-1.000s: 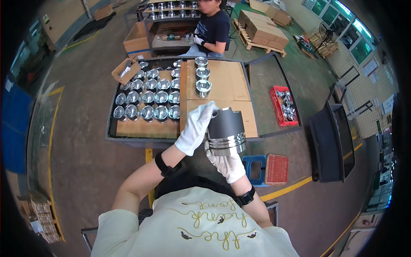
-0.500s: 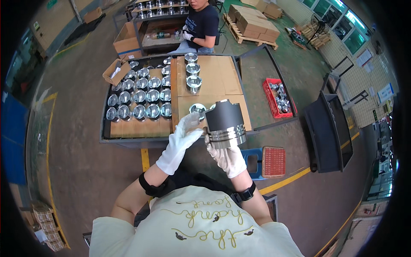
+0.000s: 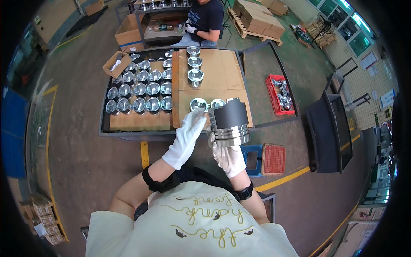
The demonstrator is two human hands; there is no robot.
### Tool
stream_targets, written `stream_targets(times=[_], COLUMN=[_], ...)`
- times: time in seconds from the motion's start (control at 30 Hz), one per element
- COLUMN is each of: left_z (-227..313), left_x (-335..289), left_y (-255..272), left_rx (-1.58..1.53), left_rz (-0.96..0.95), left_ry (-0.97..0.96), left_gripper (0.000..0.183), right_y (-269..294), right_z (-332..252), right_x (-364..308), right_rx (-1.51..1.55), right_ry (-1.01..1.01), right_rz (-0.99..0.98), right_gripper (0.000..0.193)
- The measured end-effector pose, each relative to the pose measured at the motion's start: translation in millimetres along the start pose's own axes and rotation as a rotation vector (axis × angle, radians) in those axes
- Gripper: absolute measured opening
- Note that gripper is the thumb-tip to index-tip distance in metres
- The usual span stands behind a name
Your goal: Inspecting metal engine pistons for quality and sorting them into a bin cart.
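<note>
The engine piston (image 3: 231, 122) is in the right hand (image 3: 229, 158), raised in front of the near edge of the cardboard sheet (image 3: 222, 68) on the cart. It is tilted slightly, with its ringed crown end low and its dark-coated skirt up. It looks like solid machined metal, so it is probably heavy for its size and fully rigid. The smooth skirt and polished bands could slip against glove fabric, and the coating and groove edges may mark if knocked. Support beneath the crown, with fingers round the ring band, seems the surest hold.

The right gloved hand grips it that way, from below and the left, the forearm reaching far from the near right. The left hand (image 3: 186, 137) is open and holds nothing, its straight fingers pointing far and right beside a standing piston (image 3: 198, 104); whether they touch it, I cannot tell.
</note>
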State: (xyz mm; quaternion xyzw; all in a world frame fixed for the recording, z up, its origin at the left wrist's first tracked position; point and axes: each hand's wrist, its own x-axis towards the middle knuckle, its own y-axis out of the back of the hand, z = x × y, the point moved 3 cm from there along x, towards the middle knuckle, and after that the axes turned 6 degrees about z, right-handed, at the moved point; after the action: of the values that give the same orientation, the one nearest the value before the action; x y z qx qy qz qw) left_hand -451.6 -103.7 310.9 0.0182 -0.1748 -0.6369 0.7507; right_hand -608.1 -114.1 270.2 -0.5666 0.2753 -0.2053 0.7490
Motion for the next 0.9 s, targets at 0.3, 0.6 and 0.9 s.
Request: stream_targets(times=[0.3,0.6,0.9], left_z=[3,-2,-48], left_x=[-8,-10,-11], left_y=[-13,-24,-42], left_rx=[-0.882,-1.521,-1.504], left_rz=[-0.111,-0.242,-0.217], left_ry=[0.510,0.429,0.878], left_gripper=[0.054,0.024,0.034], right_y=[1,-31,-51], right_z=[-42,-23,10], right_x=[-14,-22,-38], right_rx=[-0.708,-1.442,-2.041], right_ry=[0.506,0.848,1.142], right_rz=[0.164,0.309,0.629], right_gripper=[0.058,0.075,0.093])
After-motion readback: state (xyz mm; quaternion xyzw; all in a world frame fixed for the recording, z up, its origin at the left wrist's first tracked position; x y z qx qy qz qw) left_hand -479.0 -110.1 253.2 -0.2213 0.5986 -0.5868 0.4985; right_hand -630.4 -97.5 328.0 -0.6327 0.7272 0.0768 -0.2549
